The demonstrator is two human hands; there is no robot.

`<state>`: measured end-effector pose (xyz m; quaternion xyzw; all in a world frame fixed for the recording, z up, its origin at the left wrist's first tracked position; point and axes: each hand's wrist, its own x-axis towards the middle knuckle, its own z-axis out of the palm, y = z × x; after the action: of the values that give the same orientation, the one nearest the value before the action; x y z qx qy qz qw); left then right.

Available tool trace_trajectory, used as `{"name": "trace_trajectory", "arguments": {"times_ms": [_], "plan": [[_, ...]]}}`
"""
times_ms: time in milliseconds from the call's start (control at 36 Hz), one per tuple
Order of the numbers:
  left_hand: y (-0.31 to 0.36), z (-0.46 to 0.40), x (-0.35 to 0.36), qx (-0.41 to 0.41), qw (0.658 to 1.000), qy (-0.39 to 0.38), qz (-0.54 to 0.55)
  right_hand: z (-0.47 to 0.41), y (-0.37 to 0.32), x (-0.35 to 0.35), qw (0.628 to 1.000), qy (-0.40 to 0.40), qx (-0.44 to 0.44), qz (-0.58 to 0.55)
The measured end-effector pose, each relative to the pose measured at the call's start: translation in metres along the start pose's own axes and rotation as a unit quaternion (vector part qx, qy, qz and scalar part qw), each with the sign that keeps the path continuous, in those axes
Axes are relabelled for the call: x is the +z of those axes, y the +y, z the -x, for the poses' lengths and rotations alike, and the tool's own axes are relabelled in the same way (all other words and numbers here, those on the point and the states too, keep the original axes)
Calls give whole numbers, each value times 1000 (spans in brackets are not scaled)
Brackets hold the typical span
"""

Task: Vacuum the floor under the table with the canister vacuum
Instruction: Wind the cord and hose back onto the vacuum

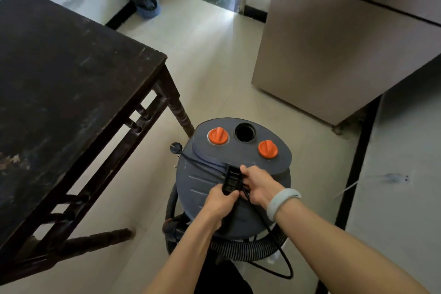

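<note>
Head view: left hand (pixel 220 200) and right hand (pixel 256 186) both grip the handle (pixel 231 180) of the vacuum (pixel 235 174) beside the table's (pixel 71 74) corner leg, presumably to position it, power cord (pixel 274 243) trailing.

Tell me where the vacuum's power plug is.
The plug hangs at the vacuum lid's left edge, unplugged, near the table leg.

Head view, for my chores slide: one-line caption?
Both hands grip the canister vacuum handle beside the dark table.
</note>
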<state>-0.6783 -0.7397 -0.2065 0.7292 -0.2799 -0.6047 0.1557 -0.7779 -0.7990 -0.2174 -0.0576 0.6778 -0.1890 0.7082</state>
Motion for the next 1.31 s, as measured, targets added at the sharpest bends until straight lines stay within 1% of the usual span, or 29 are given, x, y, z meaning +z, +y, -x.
{"name": "trace_trajectory", "arguments": {"times_ms": [167, 333, 472, 667, 806, 972, 1083, 1167, 1222, 1306], "plan": [[67, -29, -15, 18, 1000, -24, 8, 3, -71, 17, 1000, 13, -15, -6], [144, -77, -23, 25, 997, -60, 37, -18, -153, 30, 998, 56, -6, -23], [194, -100, -26, 7, 996, -82, 41, -23, -206, 34, 997, 72, 21, -29], [250, -129, -37, -11, 994, -84, 64, -39, -270, 50, 997, 68, 43, -14], [280, -155, -39, -31, 994, -61, 83, -54, -315, 62, 997, 51, 62, 21], [318, -194, -38, -53, 996, -5, 75, -86, -369, 75, 992, 25, 100, 73], [344, -217, -37, -76, 992, 24, 101, -108, -407, 83, 985, 2, 117, 124], [365, -234, -41, -75, 988, 50, 127, -124, -437, 95, 979, -27, 107, 169], [378, -243, -45, -71, 987, 69, 129, -132, -453, 102, 974, -32, 99, 201], [394, -253, -55, -59, 984, 93, 136, -143, -472, 117, 965, -61, 75, 242]]}}
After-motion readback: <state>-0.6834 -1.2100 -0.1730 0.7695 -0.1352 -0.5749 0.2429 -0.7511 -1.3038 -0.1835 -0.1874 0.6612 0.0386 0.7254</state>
